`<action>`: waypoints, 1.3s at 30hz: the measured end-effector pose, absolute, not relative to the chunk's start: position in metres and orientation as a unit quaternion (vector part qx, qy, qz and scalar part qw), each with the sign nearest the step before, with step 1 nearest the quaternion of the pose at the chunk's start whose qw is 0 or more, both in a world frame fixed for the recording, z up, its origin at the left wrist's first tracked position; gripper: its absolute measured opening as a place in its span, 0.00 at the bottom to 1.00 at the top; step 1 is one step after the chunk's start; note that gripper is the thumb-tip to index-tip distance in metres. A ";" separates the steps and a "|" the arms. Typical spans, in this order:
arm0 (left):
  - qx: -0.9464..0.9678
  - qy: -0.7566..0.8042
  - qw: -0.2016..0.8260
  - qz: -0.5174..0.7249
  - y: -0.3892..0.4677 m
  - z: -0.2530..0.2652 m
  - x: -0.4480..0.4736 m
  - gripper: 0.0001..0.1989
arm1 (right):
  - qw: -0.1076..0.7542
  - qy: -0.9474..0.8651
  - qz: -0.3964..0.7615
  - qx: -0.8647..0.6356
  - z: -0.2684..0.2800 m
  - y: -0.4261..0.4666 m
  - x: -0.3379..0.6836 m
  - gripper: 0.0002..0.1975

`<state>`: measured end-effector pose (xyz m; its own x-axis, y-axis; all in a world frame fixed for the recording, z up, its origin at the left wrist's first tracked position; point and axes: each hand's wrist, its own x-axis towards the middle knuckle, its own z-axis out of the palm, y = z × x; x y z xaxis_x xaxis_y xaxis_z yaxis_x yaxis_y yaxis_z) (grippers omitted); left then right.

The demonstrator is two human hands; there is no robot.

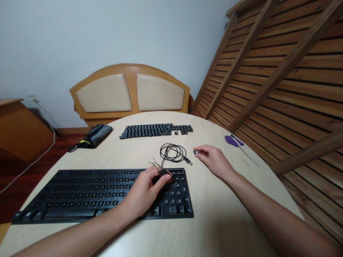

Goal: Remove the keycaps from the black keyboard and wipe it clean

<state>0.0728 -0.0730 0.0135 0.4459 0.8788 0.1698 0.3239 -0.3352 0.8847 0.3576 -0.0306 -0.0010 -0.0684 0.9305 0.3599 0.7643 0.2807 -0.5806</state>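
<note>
My left hand is closed around a keycap puller, its bent metal wires sticking out past the fingers. That hand is over the right part of a black keyboard. Most of the keyboard shows bare key sockets, while keycaps remain along its bottom row and at the lower right. To the right of the cable, my right hand pinches a small dark keycap between thumb and fingers, just above the tabletop.
Removed keycaps lie in rows at the back of the round table. A coiled USB cable lies behind the keyboard. A black pouch is at left; a purple cloth-like piece and a thin pale stick are at right.
</note>
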 end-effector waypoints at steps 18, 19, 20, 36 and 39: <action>0.753 0.406 0.396 0.334 -0.071 0.010 0.073 0.14 | 0.220 -0.686 -0.005 -0.694 0.009 0.041 0.360 0.11; 0.752 0.407 0.397 0.333 -0.071 0.010 0.072 0.13 | 0.219 -0.682 -0.008 -0.697 0.008 0.046 0.359 0.12; 0.752 0.409 0.397 0.332 -0.071 0.009 0.072 0.13 | 0.219 -0.679 -0.011 -0.701 0.007 0.050 0.359 0.12; 0.740 0.421 0.411 0.325 -0.073 0.011 0.072 0.13 | 0.260 -0.640 -0.035 -0.722 -0.018 0.076 0.358 0.13; 0.739 0.422 0.412 0.324 -0.073 0.011 0.072 0.13 | 0.261 -0.638 -0.037 -0.723 -0.018 0.077 0.357 0.14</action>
